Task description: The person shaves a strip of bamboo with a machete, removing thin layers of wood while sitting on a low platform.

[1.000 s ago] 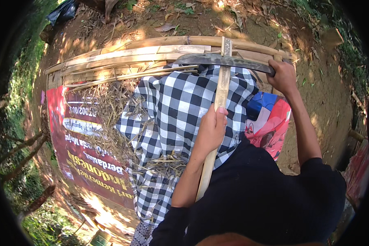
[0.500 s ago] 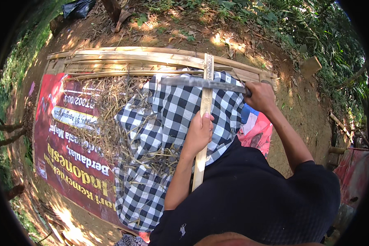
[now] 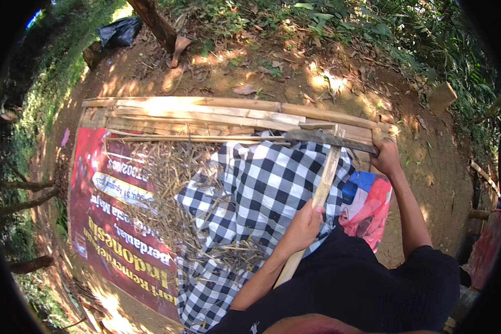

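Note:
My left hand (image 3: pixel 305 227) is wrapped round a split bamboo strip (image 3: pixel 326 177), which slants from my lap up toward the far right. In my right hand (image 3: pixel 386 157) is the handle of a machete (image 3: pixel 317 138). Its long dark blade points left and lies across the strip near the strip's upper end. Whether the edge bites into the bamboo, I cannot tell. Beneath the strip a black-and-white checked cloth (image 3: pixel 261 183) spreads over my legs, sprinkled with thin bamboo shavings (image 3: pixel 178 183).
A maroon printed banner (image 3: pixel 103 220) covers the low bamboo platform (image 3: pixel 206 102) on the left, with loose slats along its far side. A wooden post (image 3: pixel 156 25) rises at far left, beside a black plastic bag (image 3: pixel 119 32). A cut stump (image 3: pixel 442 98) stands at far right.
The bamboo strip has tilted from nearly upright to leaning right, its top end now lower. Both hands have shifted right, and the machete sits nearer the strip's upper end. The whole view has shifted too.

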`<state>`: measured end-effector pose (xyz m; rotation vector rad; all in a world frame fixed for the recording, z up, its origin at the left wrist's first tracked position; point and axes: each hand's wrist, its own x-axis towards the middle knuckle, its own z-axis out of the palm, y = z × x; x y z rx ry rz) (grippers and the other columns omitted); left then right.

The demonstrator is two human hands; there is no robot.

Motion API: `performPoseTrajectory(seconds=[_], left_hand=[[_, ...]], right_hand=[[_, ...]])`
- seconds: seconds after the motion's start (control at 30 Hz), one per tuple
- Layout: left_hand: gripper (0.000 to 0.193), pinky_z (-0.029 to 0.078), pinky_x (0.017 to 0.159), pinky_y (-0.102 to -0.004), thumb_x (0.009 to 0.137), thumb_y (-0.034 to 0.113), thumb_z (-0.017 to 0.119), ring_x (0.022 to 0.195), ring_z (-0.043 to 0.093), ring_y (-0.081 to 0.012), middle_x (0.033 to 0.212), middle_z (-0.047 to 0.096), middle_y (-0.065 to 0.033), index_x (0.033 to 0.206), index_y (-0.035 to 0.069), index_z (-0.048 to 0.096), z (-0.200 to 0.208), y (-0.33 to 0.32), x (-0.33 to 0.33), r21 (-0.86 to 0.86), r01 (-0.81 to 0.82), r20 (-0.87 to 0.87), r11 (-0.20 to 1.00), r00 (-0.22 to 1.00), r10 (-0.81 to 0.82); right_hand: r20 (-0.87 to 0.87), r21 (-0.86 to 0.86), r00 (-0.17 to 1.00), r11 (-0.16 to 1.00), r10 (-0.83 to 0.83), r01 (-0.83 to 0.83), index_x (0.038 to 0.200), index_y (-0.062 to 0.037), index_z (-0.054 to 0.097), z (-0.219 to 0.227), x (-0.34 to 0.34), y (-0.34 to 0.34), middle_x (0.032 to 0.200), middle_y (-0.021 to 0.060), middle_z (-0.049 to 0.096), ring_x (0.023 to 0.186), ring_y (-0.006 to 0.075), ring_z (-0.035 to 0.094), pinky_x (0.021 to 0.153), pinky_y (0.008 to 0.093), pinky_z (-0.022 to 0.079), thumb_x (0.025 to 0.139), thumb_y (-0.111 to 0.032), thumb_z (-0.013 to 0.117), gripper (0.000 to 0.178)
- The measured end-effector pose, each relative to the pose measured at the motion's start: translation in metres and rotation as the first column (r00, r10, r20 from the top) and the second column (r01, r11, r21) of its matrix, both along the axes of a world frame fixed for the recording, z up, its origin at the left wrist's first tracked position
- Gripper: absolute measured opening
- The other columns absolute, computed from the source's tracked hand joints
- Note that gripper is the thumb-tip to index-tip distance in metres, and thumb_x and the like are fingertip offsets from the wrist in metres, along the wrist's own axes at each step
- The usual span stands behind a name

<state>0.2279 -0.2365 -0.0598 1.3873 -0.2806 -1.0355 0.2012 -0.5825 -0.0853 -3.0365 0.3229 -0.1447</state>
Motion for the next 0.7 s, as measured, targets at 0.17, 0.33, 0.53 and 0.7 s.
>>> performPoseTrajectory(seconds=[0.17,0.33,0.53,0.7], left_hand=[[0.030,0.036,0.044,-0.0228,0.110,0.031,0.036,0.049,0.038,-0.0043,0.069,0.040,0.0029,0.112,0.002,0.045,0.015,-0.001,0.034,0.113,-0.017,-0.205,0.993,0.978,0.040],[0.028,0.034,0.045,-0.0223,0.110,0.030,0.038,0.050,0.037,-0.0041,0.070,0.039,0.0038,0.110,0.003,0.047,0.040,0.001,0.019,0.066,0.075,-0.121,0.995,0.990,-0.067],[0.030,0.038,0.047,-0.0257,0.109,0.030,0.037,0.054,0.042,-0.0064,0.070,0.043,0.0023,0.108,0.002,0.048,0.009,0.013,0.018,0.136,-0.133,0.048,0.982,0.991,0.128],[0.028,0.042,0.058,-0.0345,0.108,0.026,0.040,0.062,0.048,-0.0152,0.070,0.050,-0.0044,0.102,0.001,0.050,0.035,0.016,-0.002,0.169,-0.130,0.218,0.977,0.972,0.092]], right_hand=[[0.013,0.054,0.996,0.995,-0.089,0.088,0.077,-0.0082,0.060,0.015,0.024,0.053,0.072,0.0142,0.066,0.069,0.0367,0.066,0.063,0.0491,0.050,0.062,-0.018,0.073,0.022],[0.165,0.104,0.986,0.994,0.019,-0.037,0.074,-0.0074,0.055,-0.036,0.005,-0.013,0.070,0.0147,0.061,0.068,0.0376,0.062,0.063,0.0495,0.048,0.059,-0.014,0.074,0.025],[0.102,0.075,0.994,0.997,-0.042,0.034,0.073,-0.0084,0.055,0.007,0.022,0.054,0.070,0.0154,0.064,0.065,0.0391,0.063,0.060,0.0504,0.046,0.064,-0.014,0.070,0.019],[0.214,0.168,0.969,0.973,0.121,-0.158,0.073,-0.0023,0.053,-0.031,0.034,0.005,0.064,0.0165,0.058,0.062,0.0413,0.059,0.058,0.0503,0.043,0.070,-0.004,0.068,0.016]])
